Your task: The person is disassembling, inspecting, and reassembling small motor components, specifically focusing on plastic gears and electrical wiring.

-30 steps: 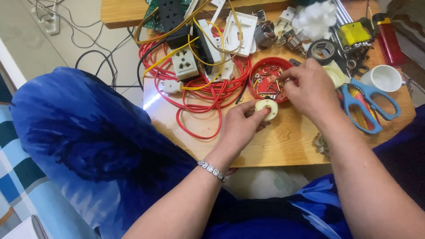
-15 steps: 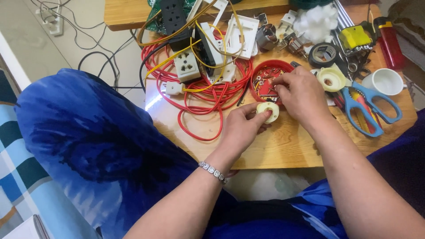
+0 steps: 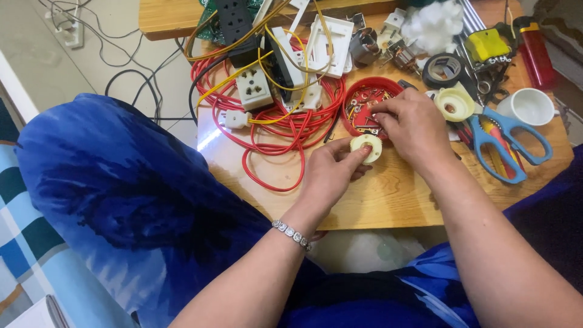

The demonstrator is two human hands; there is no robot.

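Left hand (image 3: pixel 331 176) fingers pinch one cream gear (image 3: pixel 367 147); right hand (image 3: pixel 413 127) fingers dip into one red tray (image 3: pixel 358 97).

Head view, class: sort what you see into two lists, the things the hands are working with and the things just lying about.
In use:
left hand
cream gear
right hand
red lid of small parts

Lying about:
blue scissors
red cable
white socket
black tape roll
white cup

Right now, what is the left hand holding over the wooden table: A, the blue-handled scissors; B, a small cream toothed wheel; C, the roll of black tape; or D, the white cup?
B: the left hand pinches a small cream toothed wheel at its fingertips, while the blue-handled scissors, black tape and white cup lie untouched to the right.
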